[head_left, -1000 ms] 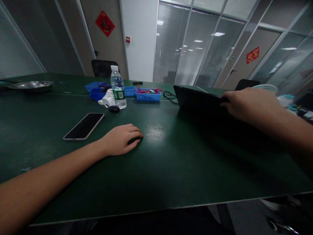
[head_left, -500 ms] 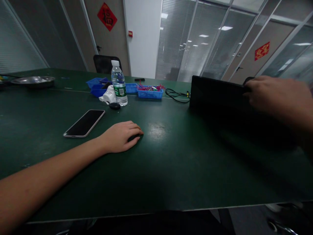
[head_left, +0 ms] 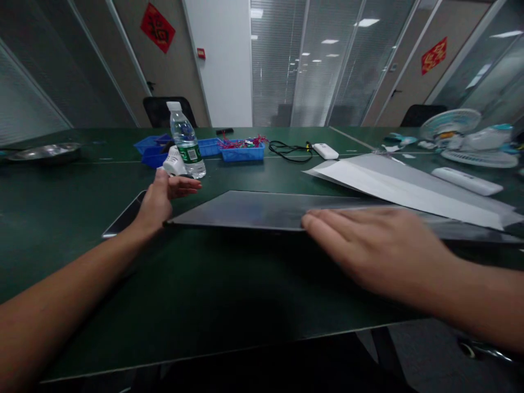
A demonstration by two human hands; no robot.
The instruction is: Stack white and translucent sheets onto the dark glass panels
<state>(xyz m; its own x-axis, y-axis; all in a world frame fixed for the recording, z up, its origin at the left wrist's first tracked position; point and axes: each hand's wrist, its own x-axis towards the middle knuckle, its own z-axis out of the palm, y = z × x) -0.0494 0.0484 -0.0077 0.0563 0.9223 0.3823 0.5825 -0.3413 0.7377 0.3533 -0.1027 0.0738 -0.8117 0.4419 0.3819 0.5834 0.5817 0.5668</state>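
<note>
A wide, thin dark panel (head_left: pixel 262 210) with a grey upper face lies at a low tilt across the table before me. My right hand (head_left: pixel 380 245) grips its near edge, fingers on top; the thumb is hidden. At the panel's left corner, my left hand (head_left: pixel 161 196) is raised with its fingers stretched to the right. Whether it touches the corner I cannot tell. Just behind that hand stand a water bottle (head_left: pixel 188 144) and crumpled white paper (head_left: pixel 174 161). A phone (head_left: pixel 125 215) lies partly hidden by my left wrist.
Large white sheets (head_left: pixel 393 191) lie beyond the panel at right. Farther back are blue trays (head_left: pixel 243 154), a black cable (head_left: pixel 290 153), a white box (head_left: pixel 326 151) and a fan (head_left: pixel 450 123). A metal dish (head_left: pixel 45 153) sits far left on the green table (head_left: pixel 82 295).
My right hand has brought the upright panel down and leftward to a low tilt. My left hand has left the small dark object beneath it and risen leftward. White sheets and the fan now show.
</note>
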